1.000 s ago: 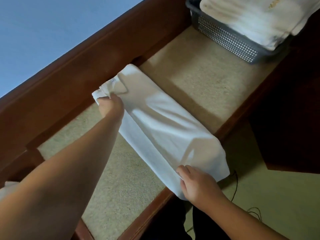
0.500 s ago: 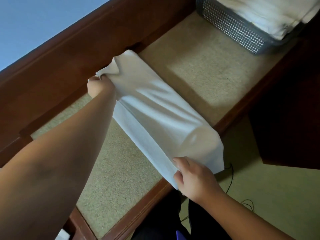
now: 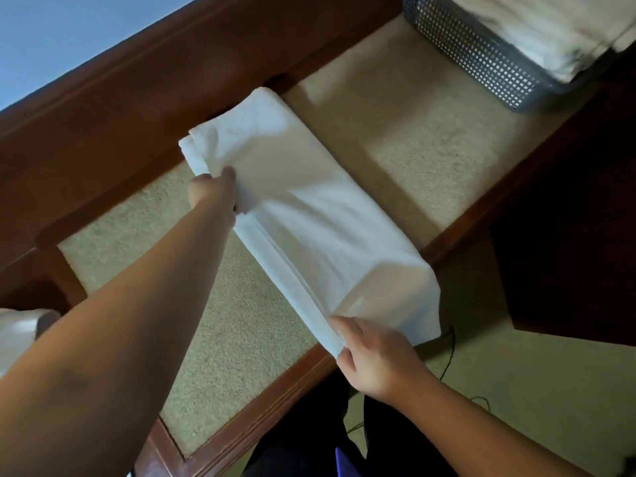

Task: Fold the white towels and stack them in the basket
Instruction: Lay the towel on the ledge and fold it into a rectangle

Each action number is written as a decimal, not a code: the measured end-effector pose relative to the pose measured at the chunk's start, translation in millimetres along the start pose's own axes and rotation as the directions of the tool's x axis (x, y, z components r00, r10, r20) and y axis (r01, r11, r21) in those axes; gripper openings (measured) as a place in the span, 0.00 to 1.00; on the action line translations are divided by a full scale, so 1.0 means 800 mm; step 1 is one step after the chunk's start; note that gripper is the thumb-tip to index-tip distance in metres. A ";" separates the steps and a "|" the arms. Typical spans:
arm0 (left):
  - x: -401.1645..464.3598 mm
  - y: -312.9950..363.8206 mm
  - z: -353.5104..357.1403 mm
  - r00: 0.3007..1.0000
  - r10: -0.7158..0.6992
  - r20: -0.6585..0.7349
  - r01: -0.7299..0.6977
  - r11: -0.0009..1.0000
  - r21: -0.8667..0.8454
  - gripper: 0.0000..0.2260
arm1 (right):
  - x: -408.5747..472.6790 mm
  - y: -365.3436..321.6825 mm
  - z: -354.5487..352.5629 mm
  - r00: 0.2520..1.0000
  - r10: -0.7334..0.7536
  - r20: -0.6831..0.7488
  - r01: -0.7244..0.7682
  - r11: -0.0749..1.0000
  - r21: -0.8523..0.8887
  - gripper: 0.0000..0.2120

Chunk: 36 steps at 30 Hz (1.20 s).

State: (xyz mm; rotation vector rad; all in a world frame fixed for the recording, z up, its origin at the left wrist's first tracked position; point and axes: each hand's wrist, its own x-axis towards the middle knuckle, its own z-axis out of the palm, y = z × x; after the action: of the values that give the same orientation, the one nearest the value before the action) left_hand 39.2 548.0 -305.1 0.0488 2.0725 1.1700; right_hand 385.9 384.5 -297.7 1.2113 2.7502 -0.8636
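A white towel (image 3: 309,215), folded into a long strip, lies diagonally across the beige padded table top (image 3: 413,139). My left hand (image 3: 213,194) pinches the towel's edge near its far end. My right hand (image 3: 375,356) grips the near end, which hangs over the table's front wooden edge. A grey perforated basket (image 3: 481,60) stands at the top right, and folded white towels (image 3: 537,25) are stacked in it.
A dark wooden frame (image 3: 172,108) borders the table on the far side, and a wooden rim (image 3: 261,418) runs along the front. Another white cloth (image 3: 20,332) shows at the left edge. A thin black cable (image 3: 451,352) lies on the green floor below.
The far end of the towel has been laid flatter against the wooden frame. My left hand has shifted a little along the towel's edge. My right hand keeps its hold.
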 end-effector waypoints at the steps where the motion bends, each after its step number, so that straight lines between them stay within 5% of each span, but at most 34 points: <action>1: -0.006 -0.002 -0.004 1.000 0.008 -0.021 -0.008 1.000 -0.002 0.10 | -0.002 0.003 -0.001 1.000 -0.005 0.031 0.005 1.000 -0.001 0.20; 7: -0.075 -0.042 -0.009 0.991 -0.074 0.116 0.052 0.982 0.184 0.16 | 0.011 0.018 -0.016 0.998 -0.035 -0.059 0.032 0.999 -0.042 0.13; 11: -0.112 -0.083 0.001 0.979 -0.080 0.186 0.022 0.955 0.297 0.13 | 0.060 0.037 -0.054 0.991 0.049 -0.127 -0.062 0.993 -0.101 0.17; 15: -0.128 -0.104 0.001 0.993 -0.106 0.048 0.097 0.983 0.158 0.14 | 0.117 0.061 -0.086 0.991 0.114 0.073 -0.103 0.984 -0.149 0.28; 21: -0.175 -0.123 0.005 0.989 -0.114 0.095 0.071 0.924 0.375 0.21 | 0.166 0.080 -0.087 0.960 -0.045 0.277 0.138 0.935 -0.327 0.30; 31: -0.229 -0.145 0.039 0.985 -0.088 -0.149 0.135 0.931 0.340 0.11 | 0.225 0.101 -0.088 0.944 -0.156 0.292 0.252 0.911 -0.326 0.30; 34: -0.237 -0.139 0.064 0.950 0.136 -0.282 0.086 0.754 0.651 0.26 | 0.265 0.096 -0.088 0.945 -0.153 0.288 0.254 0.899 -0.357 0.30; 36: -0.228 -0.132 0.078 0.911 0.354 -0.211 -0.072 0.640 0.765 0.36 | 0.289 0.090 -0.085 0.953 -0.168 0.252 0.255 0.894 -0.369 0.30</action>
State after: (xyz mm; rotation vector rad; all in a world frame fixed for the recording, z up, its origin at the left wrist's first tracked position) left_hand 242.0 464.2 -297.5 0.5408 2.8114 0.3622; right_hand 287.4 614.0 -326.9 0.7110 2.7244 -0.3765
